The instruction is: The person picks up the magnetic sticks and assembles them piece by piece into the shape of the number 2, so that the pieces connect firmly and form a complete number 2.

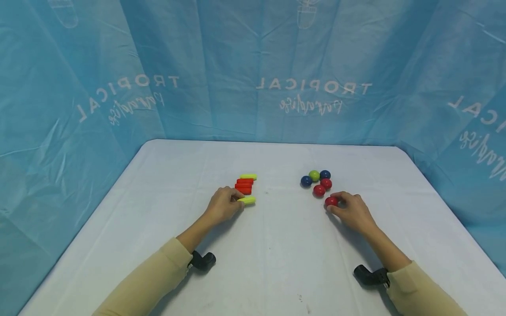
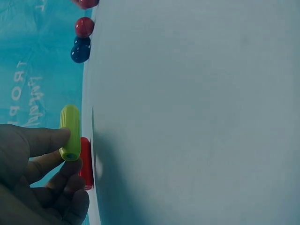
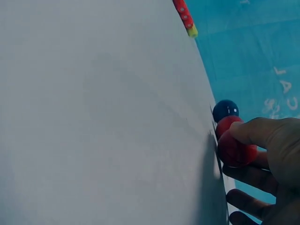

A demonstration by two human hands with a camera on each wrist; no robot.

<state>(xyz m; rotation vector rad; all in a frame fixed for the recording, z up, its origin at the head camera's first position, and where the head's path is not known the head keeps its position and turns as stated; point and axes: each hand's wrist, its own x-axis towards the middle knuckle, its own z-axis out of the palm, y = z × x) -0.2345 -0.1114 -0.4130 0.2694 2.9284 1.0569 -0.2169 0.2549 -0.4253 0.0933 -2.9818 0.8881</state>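
My left hand (image 1: pixel 224 205) pinches a yellow-green ribbed cylinder (image 1: pixel 247 200) between thumb and fingers; its near end shows a small hole in the left wrist view. Just beyond it lie red cylinders (image 1: pixel 243 191) side by side, with another yellow-green cylinder (image 1: pixel 248 177) behind them. On the right, a glossy red ball (image 3: pixel 236 150) is held between the thumb and fingers of my right hand (image 1: pixel 353 211). Close to that hand sit two more red balls (image 1: pixel 319 190), two dark blue balls (image 1: pixel 306 181) and a green ball (image 1: pixel 314 175).
A white cloth (image 1: pixel 269 254) covers the table. Blue sheeting (image 1: pixel 237 57) with mirrored lettering hangs behind it and along both sides. Each wrist carries a black camera mount (image 1: pixel 203 261) near the sleeve cuff. A gap of bare cloth separates the cylinders from the balls.
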